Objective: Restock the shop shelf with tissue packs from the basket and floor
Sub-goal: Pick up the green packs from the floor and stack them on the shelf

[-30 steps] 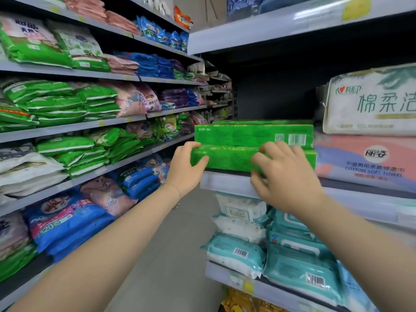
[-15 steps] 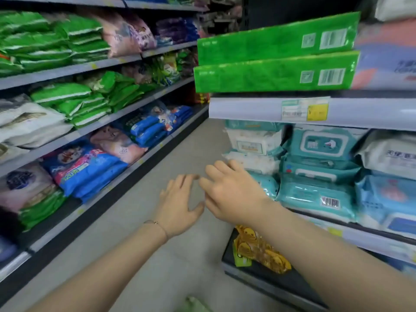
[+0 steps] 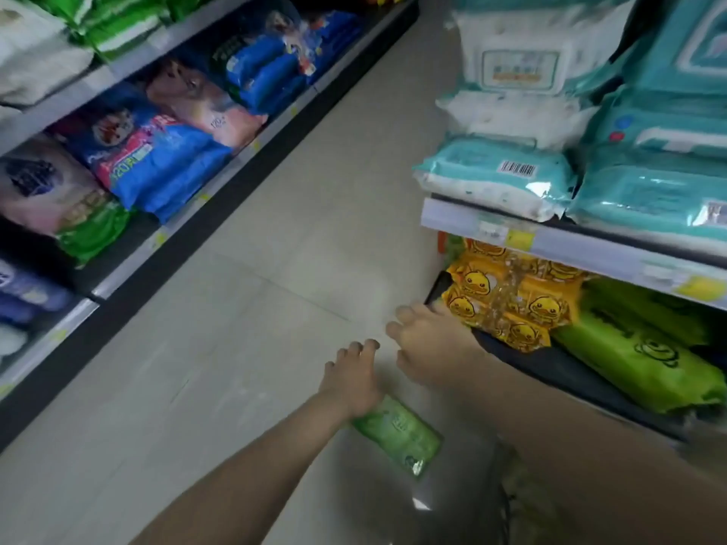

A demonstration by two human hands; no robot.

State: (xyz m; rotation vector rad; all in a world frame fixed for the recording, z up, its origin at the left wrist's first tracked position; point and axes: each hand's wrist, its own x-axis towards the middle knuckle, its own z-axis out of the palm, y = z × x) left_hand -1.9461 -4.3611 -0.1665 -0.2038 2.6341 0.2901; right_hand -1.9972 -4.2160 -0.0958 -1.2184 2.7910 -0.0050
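A green tissue pack lies on the pale floor, low in the middle of the head view. My left hand hovers just above its near end, fingers spread and holding nothing. My right hand is a little higher and to the right, fingers loosely bent, empty, close to the corner of the bottom shelf. Whether either hand touches the pack cannot be told through the blur.
The right-hand shelving holds yellow duck-print packs, large green packs and teal wet-wipe packs above. Across the aisle floor, the left shelving carries blue, pink and green packs.
Both hands left the two green boxes on the upper shelf and dropped toward the floor. The view tilted down, and the green pack on the floor came into sight.
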